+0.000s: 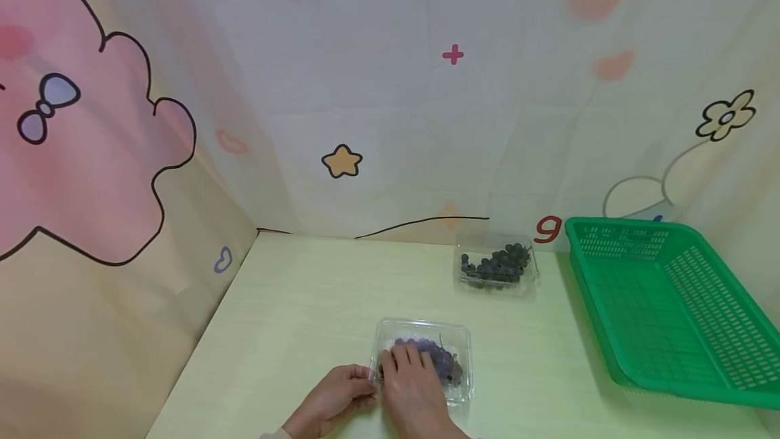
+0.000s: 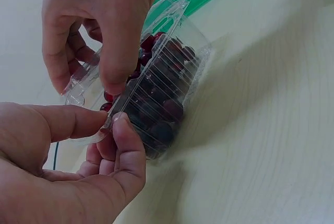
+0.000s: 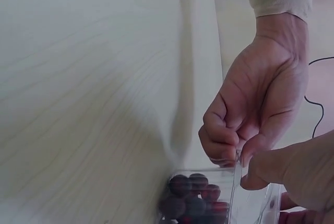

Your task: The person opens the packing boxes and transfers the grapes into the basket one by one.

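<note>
Plastic grape box (image 1: 458, 339), edge in left grip (image 1: 336, 393), beneath right grip (image 1: 416, 388).

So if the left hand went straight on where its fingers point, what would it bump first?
The near clear box: the left hand touches its left edge in the head view. Past that edge, it would probably meet the right hand next, though depth there is hard to judge.

Your near box (image 1: 468, 361) is clear, glossy plastic (ridged along its side); the basket (image 1: 646, 310) at right is perforated plastic, the table (image 1: 286, 310) smooth and wood-grained.
</note>
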The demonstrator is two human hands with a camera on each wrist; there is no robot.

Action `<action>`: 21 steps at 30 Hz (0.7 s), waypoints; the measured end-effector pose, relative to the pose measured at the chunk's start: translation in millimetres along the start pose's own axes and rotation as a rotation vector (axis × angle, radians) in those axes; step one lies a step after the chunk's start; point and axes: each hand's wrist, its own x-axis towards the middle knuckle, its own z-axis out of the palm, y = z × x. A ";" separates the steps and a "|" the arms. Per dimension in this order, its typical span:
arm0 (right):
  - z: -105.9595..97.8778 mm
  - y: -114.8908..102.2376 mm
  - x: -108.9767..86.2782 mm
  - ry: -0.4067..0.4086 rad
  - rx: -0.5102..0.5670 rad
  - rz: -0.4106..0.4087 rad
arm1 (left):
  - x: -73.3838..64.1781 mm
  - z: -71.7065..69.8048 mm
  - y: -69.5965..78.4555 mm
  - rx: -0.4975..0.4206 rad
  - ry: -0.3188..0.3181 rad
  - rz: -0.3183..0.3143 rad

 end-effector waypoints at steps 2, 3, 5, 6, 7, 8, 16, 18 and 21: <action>-0.7 2.2 -1.2 -0.015 0.006 0.014 | 0.4 0.2 0.5 0.015 0.010 -0.002; -0.9 3.3 -1.9 -0.020 0.007 0.019 | 0.6 0.4 0.7 0.024 0.017 -0.003; -1.6 5.3 -3.5 -0.026 0.010 0.027 | 0.9 0.6 1.1 0.044 0.029 -0.002; -2.0 6.3 -4.1 -0.024 0.014 0.033 | 0.9 0.7 1.3 0.058 0.033 -0.001; -2.1 7.5 -4.7 -0.021 0.016 0.040 | 0.9 0.9 1.4 0.068 0.036 0.000; -2.3 8.8 -5.2 -0.018 0.016 0.046 | 0.9 1.0 1.4 0.076 0.038 0.001; 0.1 17.5 -9.9 0.016 0.009 0.091 | 1.6 2.1 0.5 0.095 0.025 0.017; 0.7 18.8 -11.3 0.019 0.008 0.096 | 1.3 2.2 1.4 0.100 0.021 0.017; 0.2 20.6 -13.0 0.020 0.004 0.100 | 1.1 2.5 3.0 0.104 0.019 0.015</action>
